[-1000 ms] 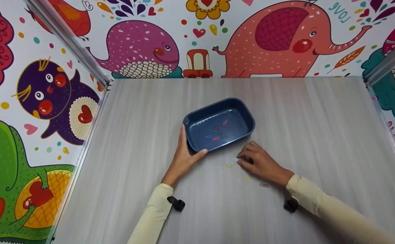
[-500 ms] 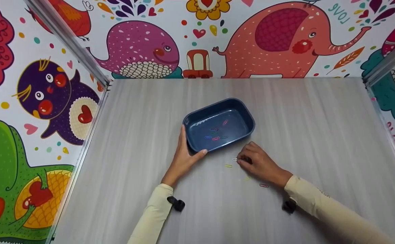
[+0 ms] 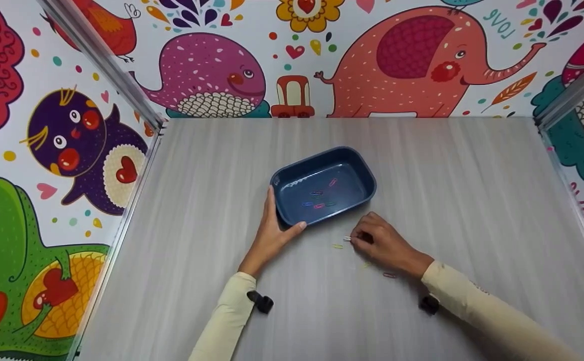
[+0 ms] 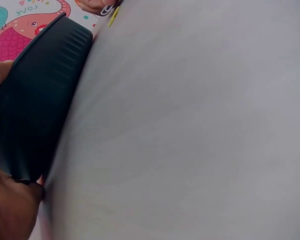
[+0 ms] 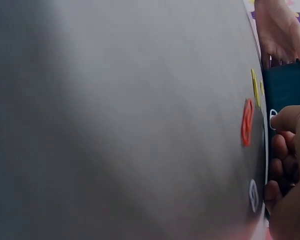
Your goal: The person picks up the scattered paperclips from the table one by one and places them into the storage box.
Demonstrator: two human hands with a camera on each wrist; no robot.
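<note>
My left hand (image 3: 271, 235) grips the lower left corner of a dark blue rectangular tub (image 3: 324, 168), thumb on the near wall and fingers along the left side. Several coloured paper clips (image 3: 319, 206) lie on its floor. Just off the tub's near right corner, my right hand (image 3: 387, 243) pinches a white paper clip (image 5: 273, 120) between thumb and forefinger, the other fingers curled in. Beside those fingertips lies a yellow paper clip (image 3: 338, 246). A red paper clip (image 5: 247, 122) lies under the right wrist, and another white paper clip (image 5: 253, 196) shows below that hand.
A second yellow paper clip (image 3: 366, 264) lies on the wood-grain table (image 3: 211, 165) between the hand and the red one. Printed cartoon walls (image 3: 211, 70) border the table at the back and sides, with metal rails (image 3: 116, 255) at the edges.
My right hand stays almost in place, and the white paper clip at its fingertips has shifted slightly and looks shorter. My left hand and the tub hold still. The head view has tipped a little.
</note>
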